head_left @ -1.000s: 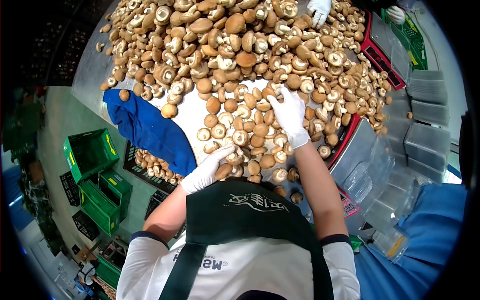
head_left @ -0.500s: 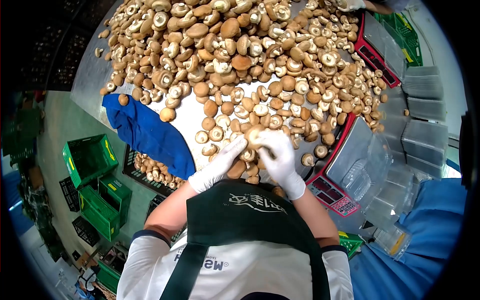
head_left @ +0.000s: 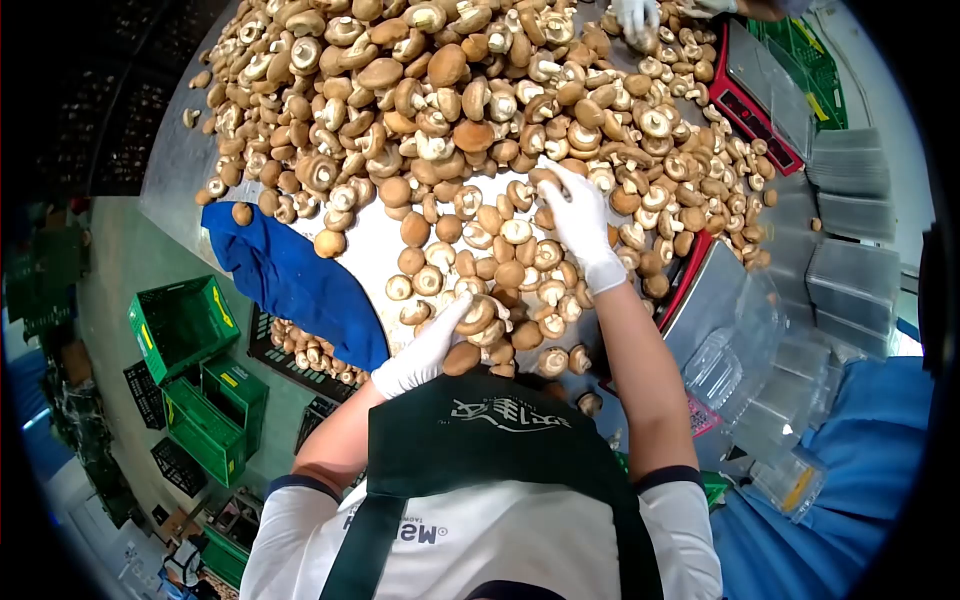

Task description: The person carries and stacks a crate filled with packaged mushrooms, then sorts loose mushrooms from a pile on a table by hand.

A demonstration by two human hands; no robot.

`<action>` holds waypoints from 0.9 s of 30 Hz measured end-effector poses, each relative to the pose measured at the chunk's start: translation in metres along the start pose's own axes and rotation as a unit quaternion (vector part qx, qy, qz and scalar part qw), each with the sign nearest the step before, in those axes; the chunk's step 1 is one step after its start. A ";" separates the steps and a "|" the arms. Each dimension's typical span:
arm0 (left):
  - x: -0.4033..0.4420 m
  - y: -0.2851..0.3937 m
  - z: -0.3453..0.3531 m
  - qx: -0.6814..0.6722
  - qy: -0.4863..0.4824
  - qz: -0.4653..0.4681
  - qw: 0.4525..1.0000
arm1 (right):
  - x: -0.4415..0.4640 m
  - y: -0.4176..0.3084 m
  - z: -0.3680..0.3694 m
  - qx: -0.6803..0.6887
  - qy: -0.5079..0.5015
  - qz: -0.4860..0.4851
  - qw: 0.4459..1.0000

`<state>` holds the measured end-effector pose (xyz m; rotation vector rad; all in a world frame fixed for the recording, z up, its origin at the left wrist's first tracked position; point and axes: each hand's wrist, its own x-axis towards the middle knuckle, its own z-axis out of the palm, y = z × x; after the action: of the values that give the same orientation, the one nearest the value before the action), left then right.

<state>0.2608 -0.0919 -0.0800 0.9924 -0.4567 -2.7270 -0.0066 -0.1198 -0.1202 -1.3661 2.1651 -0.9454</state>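
I work from one feed, worn on the person's head and pitched forward and steeply down. Closest to my lens, along the bottom, are the white T-shirt (head_left: 500, 510) and dark green apron bib (head_left: 420, 450), the chest lettering upside down to me. The left gloved hand (head_left: 425, 352) and right gloved hand (head_left: 582, 220) sit mid-view over the metal table (head_left: 163, 190), which I see from above. Its heap of shiitake mushrooms (head_left: 446, 68) runs out past my top edge. My fisheye lens bends the edges and blackens the corners, reaching green plastic crates (head_left: 205, 440) farther below at left and a blue drape (head_left: 850, 450) at right.
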 end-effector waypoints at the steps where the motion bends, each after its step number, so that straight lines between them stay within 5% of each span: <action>1: 0.002 -0.002 -0.002 -0.016 0.008 0.006 1.000 | -0.002 -0.004 -0.002 0.072 0.021 0.019 0.997; 5: 0.001 0.016 0.017 0.024 -0.038 0.010 0.999 | -0.037 -0.015 -0.020 0.332 0.048 0.103 0.936; 9: 0.011 0.014 0.015 0.021 -0.077 0.036 0.996 | -0.086 -0.044 -0.032 0.216 -0.091 0.051 0.971; 11: 0.015 0.011 0.011 -0.091 -0.137 -0.005 0.986 | -0.100 -0.064 -0.032 0.120 -0.150 -0.095 0.977; 13: 0.018 0.005 -0.001 -0.158 -0.138 -0.042 0.977 | -0.088 -0.054 -0.033 0.154 -0.164 -0.120 0.967; 15: 0.012 0.017 0.023 -0.071 -0.039 -0.021 0.996 | -0.056 -0.055 -0.041 0.153 -0.168 0.114 0.967; 16: 0.012 0.015 0.018 -0.075 -0.063 -0.015 0.995 | -0.031 -0.033 -0.033 -0.043 -0.034 0.007 0.998; 17: 0.012 0.013 0.010 -0.077 -0.085 -0.006 0.993 | -0.007 -0.007 -0.020 -0.232 0.104 -0.102 0.962; 19: 0.012 0.012 0.005 -0.091 -0.120 0.007 0.989 | 0.014 0.007 -0.015 -0.332 0.061 -0.087 0.937; 25: 0.003 0.014 0.015 -0.214 -0.007 -0.007 0.977 | 0.011 0.002 -0.036 -0.216 0.015 -0.064 0.974; 27: 0.002 0.014 0.010 -0.181 -0.054 -0.009 0.982 | -0.006 -0.001 -0.038 -0.100 0.037 -0.072 0.992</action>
<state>0.2539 -0.1036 -0.0683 0.7580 0.0358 -2.7489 -0.0276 -0.1020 -0.0935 -1.6230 2.2936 -0.8624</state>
